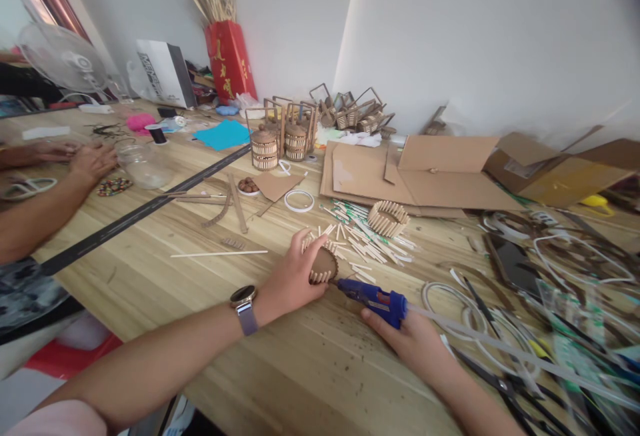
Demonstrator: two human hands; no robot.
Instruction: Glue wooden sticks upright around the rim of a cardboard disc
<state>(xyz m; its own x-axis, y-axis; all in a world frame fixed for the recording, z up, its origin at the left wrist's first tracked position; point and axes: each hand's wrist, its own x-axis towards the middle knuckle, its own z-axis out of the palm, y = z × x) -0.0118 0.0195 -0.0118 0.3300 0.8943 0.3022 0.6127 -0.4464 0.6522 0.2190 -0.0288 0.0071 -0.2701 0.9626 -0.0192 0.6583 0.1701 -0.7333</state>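
Note:
My left hand (287, 276), with a watch on the wrist, grips a small round cardboard basket (324, 264) edged with short upright wooden sticks. In my right hand (417, 336) is a blue hot glue gun (375, 299) with a long clear glue stick running out of its back. Its nozzle points at the near right rim of the basket; I cannot tell whether they touch. Loose short sticks (367, 243) lie scattered just beyond. A ring of upright sticks (388, 219) stands behind them.
Cut cardboard sheets (370, 176) lie at the back, near finished lantern-like baskets (265, 146). Scissors (505, 383), cords and a phone (510, 259) crowd the right. At left, another person's hands (95, 159) work beside a glass jar (143, 163). A thin stick (220, 254) lies left of my hand.

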